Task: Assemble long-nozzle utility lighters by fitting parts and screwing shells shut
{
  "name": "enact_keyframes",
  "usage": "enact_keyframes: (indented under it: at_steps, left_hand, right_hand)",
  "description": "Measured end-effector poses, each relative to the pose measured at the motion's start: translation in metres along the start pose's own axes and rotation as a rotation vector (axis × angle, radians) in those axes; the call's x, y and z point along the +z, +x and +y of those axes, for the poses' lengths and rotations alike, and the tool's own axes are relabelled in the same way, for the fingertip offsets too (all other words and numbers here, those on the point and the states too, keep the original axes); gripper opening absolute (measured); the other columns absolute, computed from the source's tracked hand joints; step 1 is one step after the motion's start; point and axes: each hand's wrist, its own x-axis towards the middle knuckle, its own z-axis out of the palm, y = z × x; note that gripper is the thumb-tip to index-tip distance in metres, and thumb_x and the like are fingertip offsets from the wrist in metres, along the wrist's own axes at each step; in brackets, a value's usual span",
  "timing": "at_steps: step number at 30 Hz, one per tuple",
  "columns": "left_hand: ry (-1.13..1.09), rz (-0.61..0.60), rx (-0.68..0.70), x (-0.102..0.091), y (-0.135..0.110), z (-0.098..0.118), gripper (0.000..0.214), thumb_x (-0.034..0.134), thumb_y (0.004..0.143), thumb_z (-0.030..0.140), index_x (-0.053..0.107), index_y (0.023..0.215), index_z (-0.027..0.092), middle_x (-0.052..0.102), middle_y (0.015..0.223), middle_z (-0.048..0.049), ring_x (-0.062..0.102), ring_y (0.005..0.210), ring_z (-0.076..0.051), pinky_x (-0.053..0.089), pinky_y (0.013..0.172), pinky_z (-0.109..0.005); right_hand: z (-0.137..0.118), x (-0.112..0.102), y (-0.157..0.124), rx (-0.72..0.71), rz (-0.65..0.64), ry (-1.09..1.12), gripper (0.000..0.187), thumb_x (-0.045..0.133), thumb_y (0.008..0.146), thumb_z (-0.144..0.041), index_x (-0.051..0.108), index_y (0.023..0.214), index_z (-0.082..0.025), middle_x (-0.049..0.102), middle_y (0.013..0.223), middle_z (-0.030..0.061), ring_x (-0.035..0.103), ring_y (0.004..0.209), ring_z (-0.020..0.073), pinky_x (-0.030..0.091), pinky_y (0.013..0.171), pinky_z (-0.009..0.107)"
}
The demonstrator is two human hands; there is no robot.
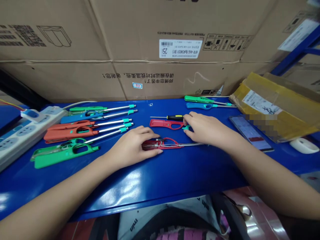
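An opened red gas lighter (172,144) with a long metal tube lies on the blue table, its inner parts and thin wires showing. My left hand (136,145) grips its handle end, thumb on the near side and fingers on the far side. Beyond it lies the loose red half-shell (166,124). My right hand (203,128) is at this shell's right end, with a small teal plastic part (186,127) between thumb and fingers. The fingertips also meet the black and yellow handle of a screwdriver (175,117); whether they touch it is unclear.
Several green, blue and orange-red lighters (72,131) lie at left beside a white power strip (30,133). Green and blue lighters (200,105) lie back right. A phone (250,131), a taped carton (280,103) and a white mouse (304,145) stand right. A large cardboard box (140,33) walls the back.
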Motion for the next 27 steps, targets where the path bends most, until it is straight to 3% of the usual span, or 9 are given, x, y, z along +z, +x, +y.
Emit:
enact_keyframes:
  at_steps: [6, 10, 14, 18, 21, 24, 27]
  left_hand:
    - [-0.051, -0.053, -0.007, 0.001, -0.005, -0.002, 0.031, 0.065, 0.093, 0.037, 0.070, 0.119, 0.021, 0.069, 0.109, -0.0074, 0.064, 0.099, -0.023, 0.054, 0.086, -0.036]
    - [-0.104, -0.013, -0.026, 0.010, -0.005, 0.002, 0.034, 0.067, 0.093, 0.037, 0.069, 0.122, 0.019, 0.068, 0.109, -0.0079, 0.064, 0.099, -0.023, 0.054, 0.089, -0.037]
    - [-0.102, 0.039, -0.052, 0.015, -0.005, 0.007, 0.043, 0.070, 0.090, 0.042, 0.067, 0.126, 0.019, 0.068, 0.111, -0.0086, 0.064, 0.102, -0.024, 0.053, 0.091, -0.039]
    - [-0.200, 0.170, -0.105, 0.014, -0.005, 0.010, 0.040, 0.072, 0.088, 0.044, 0.071, 0.121, 0.020, 0.070, 0.107, -0.0078, 0.065, 0.099, -0.023, 0.055, 0.087, -0.037]
    - [-0.332, 0.254, -0.128, 0.014, -0.003, 0.013, 0.027, 0.073, 0.088, 0.040, 0.077, 0.106, 0.021, 0.075, 0.099, -0.0053, 0.067, 0.090, -0.020, 0.055, 0.081, -0.032]
    - [-0.406, 0.268, -0.140, 0.015, -0.002, 0.016, 0.016, 0.072, 0.089, 0.035, 0.079, 0.090, 0.021, 0.076, 0.085, -0.0030, 0.066, 0.082, -0.018, 0.053, 0.076, -0.030]
    - [-0.449, 0.248, -0.162, 0.016, -0.001, 0.018, 0.015, 0.070, 0.090, 0.032, 0.080, 0.086, 0.022, 0.076, 0.080, -0.0024, 0.066, 0.078, -0.017, 0.052, 0.073, -0.029]
  right_hand:
    - [0.016, 0.018, 0.009, 0.044, 0.007, 0.117, 0.019, 0.057, 0.094, -0.029, 0.060, 0.109, -0.017, 0.066, 0.114, 0.0124, 0.067, 0.101, 0.0307, 0.050, 0.075, 0.038]
    - [0.020, 0.015, 0.005, -0.012, 0.070, 0.248, 0.015, 0.059, 0.094, -0.028, 0.065, 0.105, -0.019, 0.070, 0.104, 0.0091, 0.067, 0.092, 0.0264, 0.048, 0.073, 0.035]
    - [0.010, 0.012, -0.001, -0.248, 0.218, 0.486, 0.022, 0.062, 0.096, -0.032, 0.067, 0.113, -0.019, 0.071, 0.100, 0.0067, 0.067, 0.082, 0.0192, 0.050, 0.072, 0.031]
    - [-0.008, 0.021, -0.005, -0.504, 0.448, 0.470, 0.034, 0.062, 0.097, -0.032, 0.060, 0.128, -0.019, 0.069, 0.121, 0.0101, 0.063, 0.114, 0.0241, 0.052, 0.094, 0.037]
    - [-0.020, 0.029, -0.006, -0.635, 0.573, 0.476, 0.031, 0.059, 0.098, -0.031, 0.060, 0.127, -0.018, 0.069, 0.124, 0.0104, 0.062, 0.117, 0.0233, 0.050, 0.100, 0.039]
    - [-0.026, 0.032, -0.007, -0.718, 0.610, 0.515, 0.026, 0.057, 0.100, -0.031, 0.062, 0.122, -0.018, 0.072, 0.115, 0.0095, 0.064, 0.108, 0.0216, 0.052, 0.096, 0.038]
    - [-0.026, 0.031, -0.007, -0.701, 0.629, 0.503, 0.025, 0.057, 0.100, -0.032, 0.064, 0.120, -0.018, 0.071, 0.113, 0.0102, 0.063, 0.106, 0.0220, 0.052, 0.094, 0.039]
